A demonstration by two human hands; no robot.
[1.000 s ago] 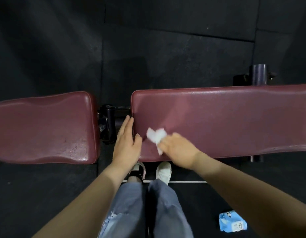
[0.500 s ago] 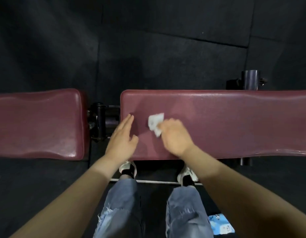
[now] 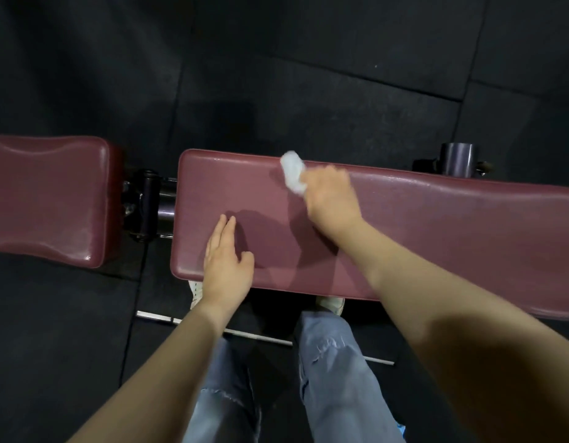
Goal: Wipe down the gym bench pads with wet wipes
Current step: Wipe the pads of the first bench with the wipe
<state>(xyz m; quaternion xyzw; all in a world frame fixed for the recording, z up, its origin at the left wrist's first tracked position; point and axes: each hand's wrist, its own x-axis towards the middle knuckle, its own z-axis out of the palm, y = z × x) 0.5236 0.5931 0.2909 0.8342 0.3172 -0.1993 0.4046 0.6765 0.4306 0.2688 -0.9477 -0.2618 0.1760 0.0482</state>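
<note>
- R hand (image 3: 332, 199) w/ fingers curled round a bunched white wet wipe (image 3: 293, 172), holding it at the far edge of the long maroon pad (image 3: 436, 238), approx 12 o'clock of frame centre. Hand + wipe are motion-blurred.
- Wipe sticks out at 10 o'clock from R hand's knuckles, lying on the pad right at its far rim.
- L hand (image 3: 225, 263) flat on same pad near its left end, approx 7 o'clock from the wipe; fingers straight + together pointing to 12, thumb spread toward 3. Holds nothing, just rests on the surface.
- Hands well apart; dark shadows of both fall on the pad between them.
- Long pad runs 9-to-3 across the frame, glossy along far edge.
- Second maroon pad (image 3: 46, 199) at 9 o'clock, apart from the long pad; black metal hinge/frame (image 3: 148, 203) sits in the gap between them.
- Dark cylindrical post (image 3: 458, 159) just beyond far edge of long pad, approx 2 o'clock.
- Person's legs in light blue jeans (image 3: 337, 378) at 6 o'clock, white shoes (image 3: 331, 303) partly tucked under pad's near edge.
- Thin white bar (image 3: 260, 337) on the black rubber floor (image 3: 276, 59) by the feet.
- Small blue bit (image 3: 401, 430) at bottom edge, approx 5 o'clock; too cut off to tell what.
</note>
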